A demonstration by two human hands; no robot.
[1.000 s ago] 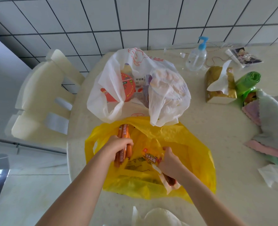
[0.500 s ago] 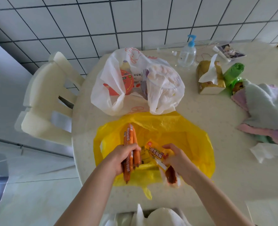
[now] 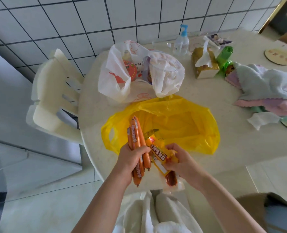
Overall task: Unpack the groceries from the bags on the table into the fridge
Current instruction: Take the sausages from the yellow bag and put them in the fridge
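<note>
Left hand (image 3: 132, 158) gripping sausages (image 3: 136, 140); right hand (image 3: 178, 158) pinching a sausage pack (image 3: 158, 155). Keep both grips firm. Carry level to the fridge.

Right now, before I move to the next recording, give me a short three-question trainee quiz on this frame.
1. True or false: the left hand grips a bundle of orange sausages.
2. Which bag lies nearest the hands? A white bag B yellow bag
3. Fill in: the right hand holds a yellow ____.

Key: 1 true; 2 B; 3 sausage packet.
</note>
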